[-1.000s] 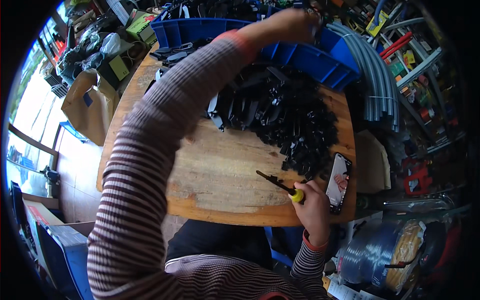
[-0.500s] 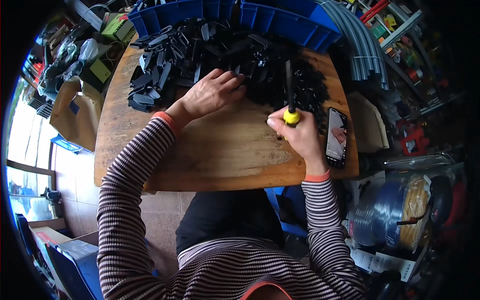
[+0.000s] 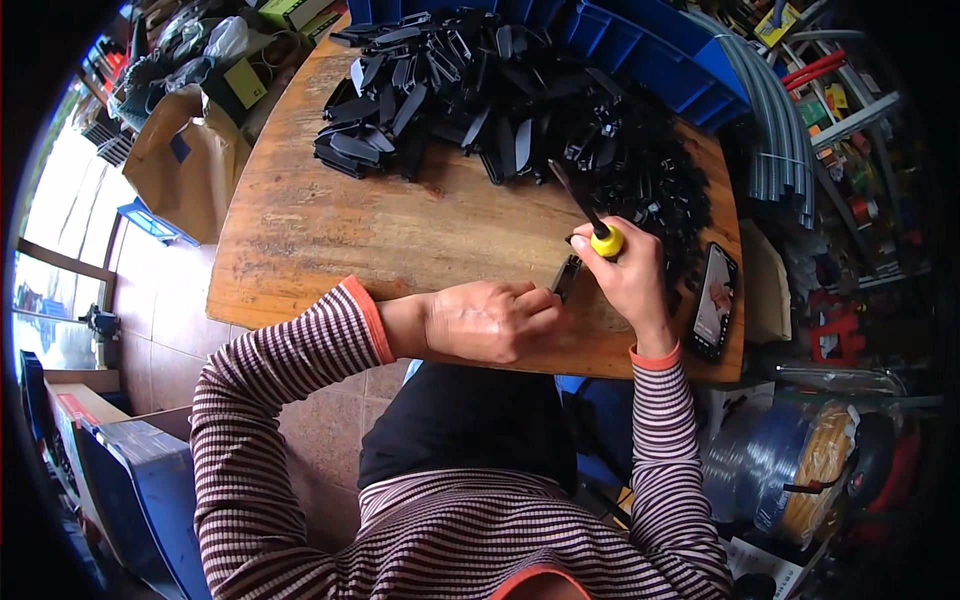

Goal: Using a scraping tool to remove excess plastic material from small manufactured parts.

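Near the front edge of the wooden table (image 3: 330, 240), my left hand (image 3: 495, 318) is closed, its fingertips pinching a small, narrow black plastic piece (image 3: 567, 278). My right hand (image 3: 632, 275) is just to the right of it, wrapped round a screwdriver (image 3: 606, 240) with a yellow handle. The dark shaft points up and away to the left. A tiny black bit shows at the tips of my right thumb and finger; its kind is too small to tell. Beyond both hands lies a big heap of black plastic parts (image 3: 410, 105), with smaller black parts (image 3: 665, 190) piled on its right side.
A phone (image 3: 713, 300) with a lit screen lies at the table's right edge. Blue crates (image 3: 650, 60) stand along the back. Grey hoses (image 3: 785, 170) hang at the right, and a brown paper bag (image 3: 195, 165) stands left of the table.
My left hand has drawn back from the heap toward the front edge, now with a black plastic piece. The right hand still holds the screwdriver, its shaft tilted further left. The view has shifted.
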A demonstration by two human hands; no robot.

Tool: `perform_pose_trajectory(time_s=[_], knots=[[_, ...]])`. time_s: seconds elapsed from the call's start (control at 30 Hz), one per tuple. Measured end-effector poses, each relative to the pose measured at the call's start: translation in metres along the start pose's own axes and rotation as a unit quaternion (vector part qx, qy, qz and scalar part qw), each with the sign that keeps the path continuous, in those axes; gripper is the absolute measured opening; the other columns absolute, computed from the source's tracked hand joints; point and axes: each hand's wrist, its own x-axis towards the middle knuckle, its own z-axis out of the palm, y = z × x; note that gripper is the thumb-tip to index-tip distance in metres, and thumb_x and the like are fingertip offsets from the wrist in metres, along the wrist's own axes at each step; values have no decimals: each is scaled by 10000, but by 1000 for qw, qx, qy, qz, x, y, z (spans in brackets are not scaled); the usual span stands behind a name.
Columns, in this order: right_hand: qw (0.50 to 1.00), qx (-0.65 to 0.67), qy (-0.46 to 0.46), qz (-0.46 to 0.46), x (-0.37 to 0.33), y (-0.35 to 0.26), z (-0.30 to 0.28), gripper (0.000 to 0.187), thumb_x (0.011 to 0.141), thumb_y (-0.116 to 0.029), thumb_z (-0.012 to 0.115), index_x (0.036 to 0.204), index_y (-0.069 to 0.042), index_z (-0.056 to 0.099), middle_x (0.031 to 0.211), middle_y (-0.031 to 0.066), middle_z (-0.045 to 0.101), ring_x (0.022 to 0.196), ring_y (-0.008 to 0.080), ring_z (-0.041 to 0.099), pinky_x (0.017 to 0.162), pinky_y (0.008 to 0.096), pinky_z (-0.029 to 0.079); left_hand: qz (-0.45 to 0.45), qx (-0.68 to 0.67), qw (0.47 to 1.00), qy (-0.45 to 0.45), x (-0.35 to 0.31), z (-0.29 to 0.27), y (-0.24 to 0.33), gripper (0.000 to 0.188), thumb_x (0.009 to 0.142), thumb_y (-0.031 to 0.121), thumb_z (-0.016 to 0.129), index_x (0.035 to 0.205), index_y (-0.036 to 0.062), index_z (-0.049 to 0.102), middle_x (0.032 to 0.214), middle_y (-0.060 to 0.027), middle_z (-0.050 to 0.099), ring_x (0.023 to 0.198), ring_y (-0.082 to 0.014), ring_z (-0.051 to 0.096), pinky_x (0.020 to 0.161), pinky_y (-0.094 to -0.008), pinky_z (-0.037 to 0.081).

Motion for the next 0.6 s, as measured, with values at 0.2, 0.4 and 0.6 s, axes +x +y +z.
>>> perform_pose_trajectory(time_s=[0.2,0.4,0.6], knots=[[1000,-5,6,5,-15,-12,-3,117,780,-41,713,840,5,625,748,135,627,657,279,631,577,306,469,-8,-1,998,69,5,3,-9,423,778,126,601,1176,-17,592,1176,-143,575,1085,-246,584,797,-304,528],[994,-94,-5,-54,-22,-14,-7,150,753,-20,707,876,0,623,774,139,638,693,325,639,600,336,493,-12,-5,999,30,6,14,-9,404,772,108,596,1157,-15,601,1179,-137,575,1121,-256,574,863,-320,523],[976,-160,-82,-122,-13,-16,-17,140,768,-32,704,875,-11,616,790,126,654,674,269,642,587,314,489,-6,-39,999,-26,8,10,-9,428,760,101,592,1172,-16,589,1185,-138,568,1125,-253,557,934,-339,511]])
